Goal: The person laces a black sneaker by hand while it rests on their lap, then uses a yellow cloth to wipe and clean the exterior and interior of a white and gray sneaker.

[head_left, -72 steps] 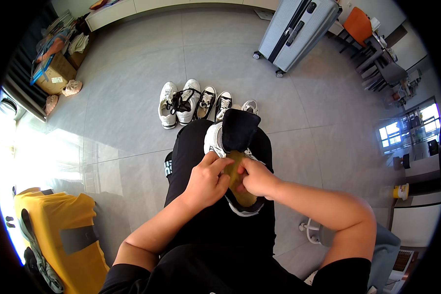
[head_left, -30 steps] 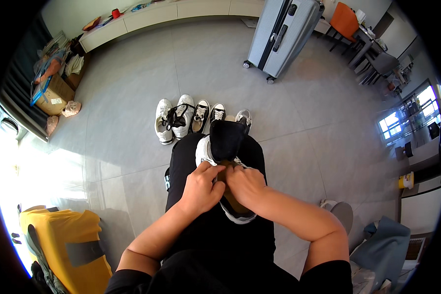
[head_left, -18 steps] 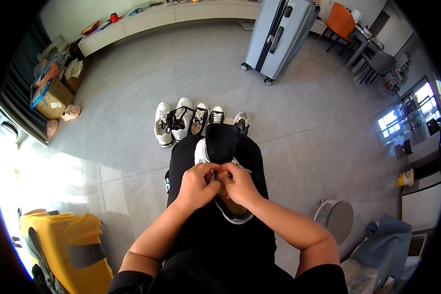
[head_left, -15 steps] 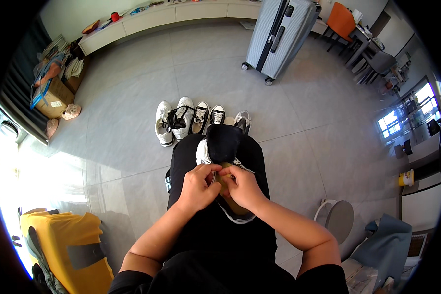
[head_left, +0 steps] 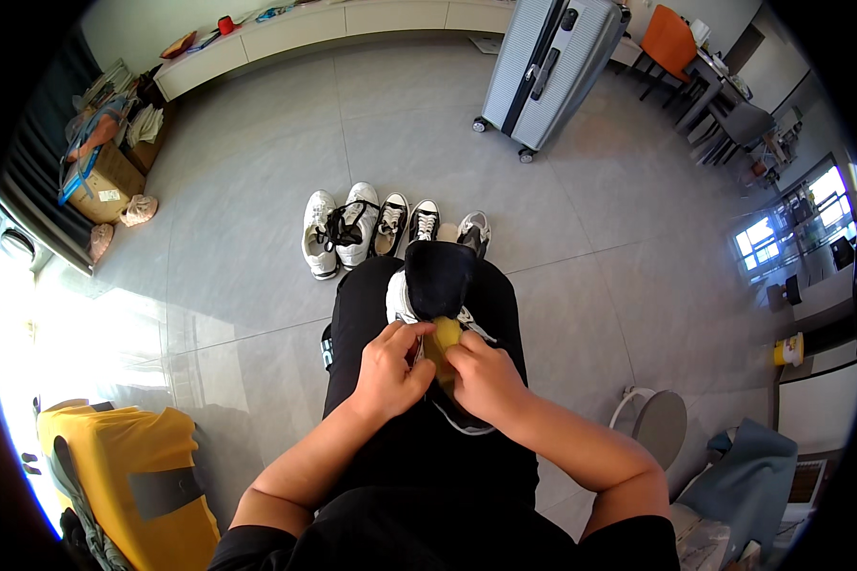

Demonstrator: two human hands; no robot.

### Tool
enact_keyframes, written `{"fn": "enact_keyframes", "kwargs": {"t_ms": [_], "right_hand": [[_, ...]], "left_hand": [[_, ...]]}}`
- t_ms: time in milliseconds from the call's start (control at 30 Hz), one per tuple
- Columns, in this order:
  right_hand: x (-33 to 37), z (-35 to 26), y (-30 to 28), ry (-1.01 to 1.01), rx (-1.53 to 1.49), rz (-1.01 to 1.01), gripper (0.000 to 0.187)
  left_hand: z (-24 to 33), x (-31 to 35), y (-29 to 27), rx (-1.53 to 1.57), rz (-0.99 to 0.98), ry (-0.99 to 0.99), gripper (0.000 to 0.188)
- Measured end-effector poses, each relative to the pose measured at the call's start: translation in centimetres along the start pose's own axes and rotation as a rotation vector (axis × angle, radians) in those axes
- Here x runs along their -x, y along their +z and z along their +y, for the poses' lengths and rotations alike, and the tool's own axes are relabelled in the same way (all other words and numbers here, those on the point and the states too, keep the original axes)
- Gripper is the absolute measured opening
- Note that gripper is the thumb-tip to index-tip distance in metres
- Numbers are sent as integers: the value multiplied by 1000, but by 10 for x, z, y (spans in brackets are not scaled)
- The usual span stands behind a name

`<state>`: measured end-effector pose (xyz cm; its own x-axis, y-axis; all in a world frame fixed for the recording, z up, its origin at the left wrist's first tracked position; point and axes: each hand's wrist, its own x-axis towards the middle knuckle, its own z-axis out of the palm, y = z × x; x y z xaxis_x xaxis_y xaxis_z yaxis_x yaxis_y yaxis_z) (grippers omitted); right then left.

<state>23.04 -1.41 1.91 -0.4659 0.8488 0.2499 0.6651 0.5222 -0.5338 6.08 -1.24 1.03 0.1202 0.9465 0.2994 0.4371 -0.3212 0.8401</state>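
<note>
A white-and-black sneaker [head_left: 399, 297] rests on my lap, its toe pointing away from me. Its wide black tongue [head_left: 439, 278] stands raised. A yellowish insole [head_left: 447, 332] shows in the shoe's opening, its far part brightly lit. My left hand [head_left: 390, 369] is closed at the left rim of the opening, fingertips at the insole's edge; what it pinches is hidden. On the other side, my right hand [head_left: 487, 379] has its fingers curled into the opening and closed on the insole's right edge.
Beyond my knees stand white sneakers [head_left: 320, 235], black canvas shoes [head_left: 426, 221] and a grey shoe [head_left: 474, 231]. A silver suitcase [head_left: 550, 81] is farther off. At lower left is a yellow-covered chair [head_left: 119, 485]; at right, a round grey stool [head_left: 659, 430].
My right hand has drawn back toward me and slightly right, away from the left fingertips. More of the insole's far part is exposed. My left hand stays nearly in place.
</note>
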Motion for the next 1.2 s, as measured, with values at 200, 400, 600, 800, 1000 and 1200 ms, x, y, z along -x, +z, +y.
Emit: {"fn": "enact_keyframes", "kwargs": {"t_ms": [200,400,600,800,1000,1200], "right_hand": [[-23,8,13,13,303,-140,8],[-27,4,12,56,317,-181,15],[-22,-4,10,76,-110,287,13],[-15,-6,-8,220,-301,125,18],[28,5,-34,144,-551,149,17],[43,8,-23,21,-401,325,16]], "left_hand": [[-4,-2,-1,-38,2,52,35],[-7,0,0,-8,31,46,37],[-6,1,5,-2,64,58,37],[-5,-1,-3,-5,27,2,38],[-8,-1,0,29,47,-9,42],[-4,-2,-5,294,-49,37,22]]}}
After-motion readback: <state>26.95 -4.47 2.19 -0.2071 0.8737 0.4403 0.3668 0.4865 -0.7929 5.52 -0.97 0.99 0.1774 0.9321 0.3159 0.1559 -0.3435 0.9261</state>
